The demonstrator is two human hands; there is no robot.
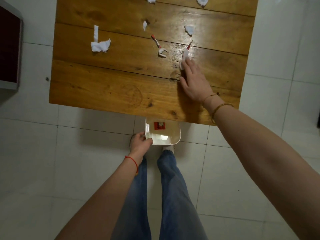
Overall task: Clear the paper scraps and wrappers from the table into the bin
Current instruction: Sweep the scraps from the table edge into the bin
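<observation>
My left hand point(140, 142) grips the left rim of a small white bin point(178, 134), held just below the near edge of the wooden table point(110, 90). A red wrapper point(159, 126) lies inside the bin. My right hand point(194, 80) lies flat on the table, its fingertips touching a white paper scrap point(184, 58); whether it grips the scrap I cannot tell. A red-tipped wrapper strip point(189, 46) lies just beyond that scrap. Another red wrapper strip point(155, 41), a curled white scrap point(162, 53), a large crumpled white scrap point(100, 45) and several smaller white scraps lie further out.
White floor tiles point(69, 170) surround the table. A dark red cabinet with a grey frame point(9, 49) stands at the left. My legs in blue jeans point(169, 187) are below the bin.
</observation>
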